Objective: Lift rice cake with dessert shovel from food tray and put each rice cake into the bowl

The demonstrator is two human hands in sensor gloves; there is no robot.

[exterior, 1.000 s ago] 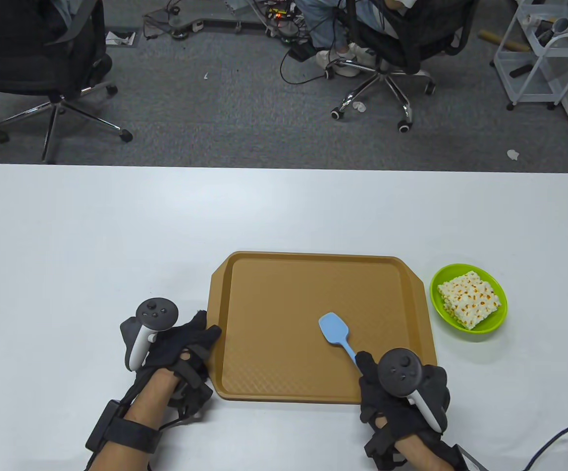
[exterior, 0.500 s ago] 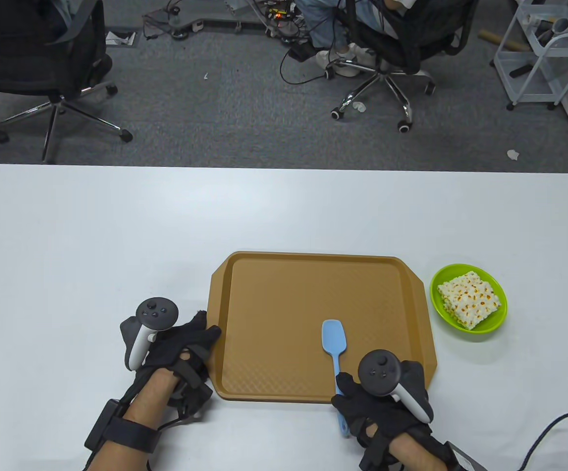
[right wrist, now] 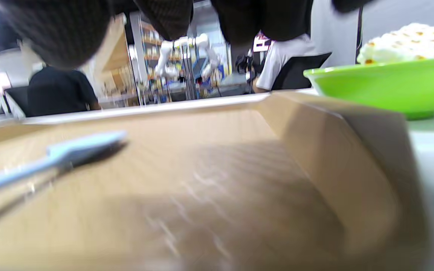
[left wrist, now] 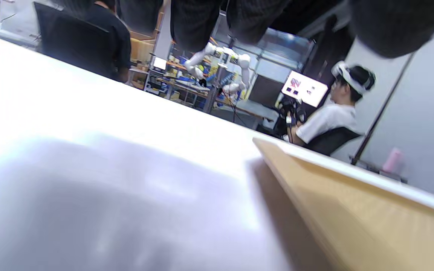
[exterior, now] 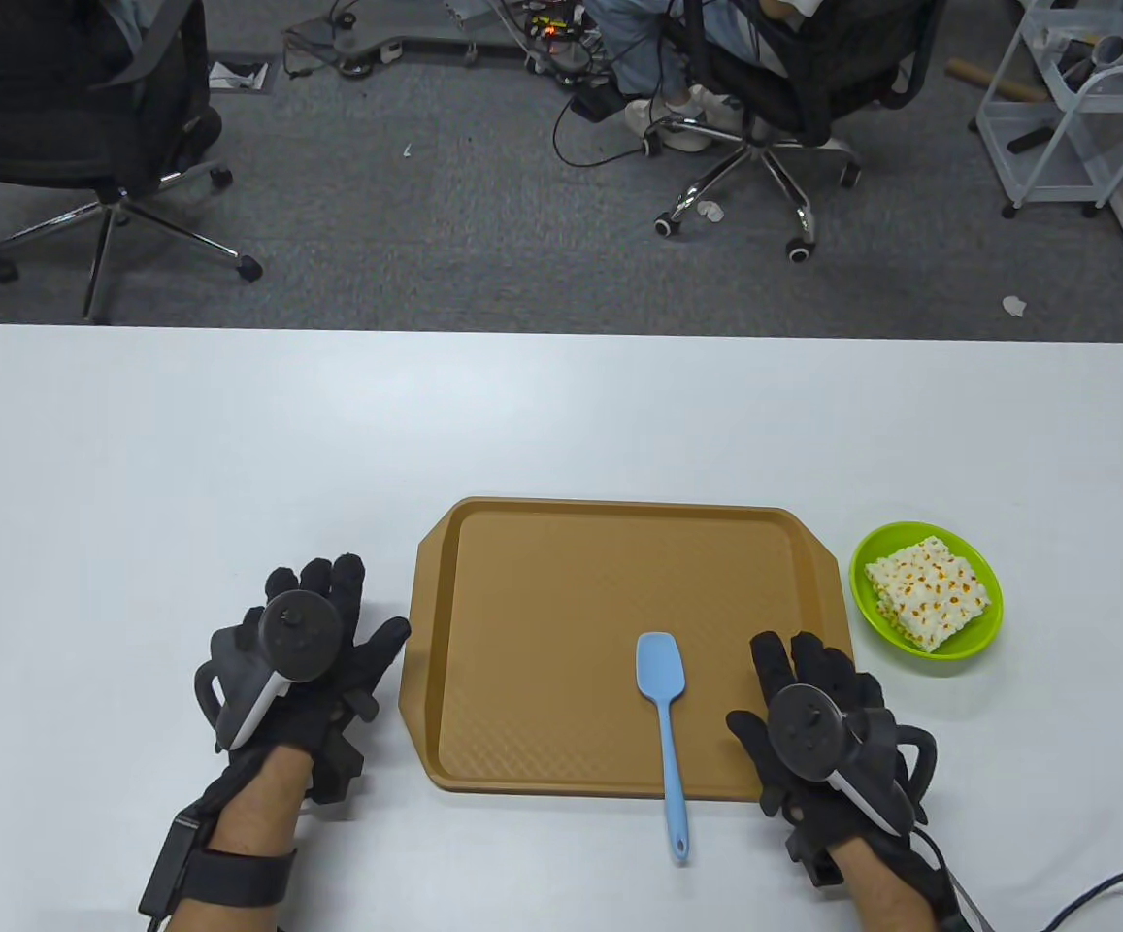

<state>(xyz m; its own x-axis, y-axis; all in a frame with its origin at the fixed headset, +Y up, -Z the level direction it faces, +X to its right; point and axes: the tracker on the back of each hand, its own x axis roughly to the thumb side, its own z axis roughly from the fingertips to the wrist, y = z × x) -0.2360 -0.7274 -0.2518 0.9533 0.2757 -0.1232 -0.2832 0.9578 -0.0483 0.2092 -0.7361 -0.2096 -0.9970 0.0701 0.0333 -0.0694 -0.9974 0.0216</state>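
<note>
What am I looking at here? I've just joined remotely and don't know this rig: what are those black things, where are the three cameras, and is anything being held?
There is no machine: these are a person's two hands in black sensor gloves, each with a tracker strapped to its back. The large picture looks down on the white table. The other two come from cameras on the wrists, low over the table, with gloved fingers hanging in at the top. The left hand lies flat with fingers spread beside the brown tray. The right hand lies open over the tray's near right corner. Nothing is held. The blue shovel lies loose, blade on the tray, handle sticking out over its near edge. The rice cakes sit in the green bowl, to the tray's right.
</note>
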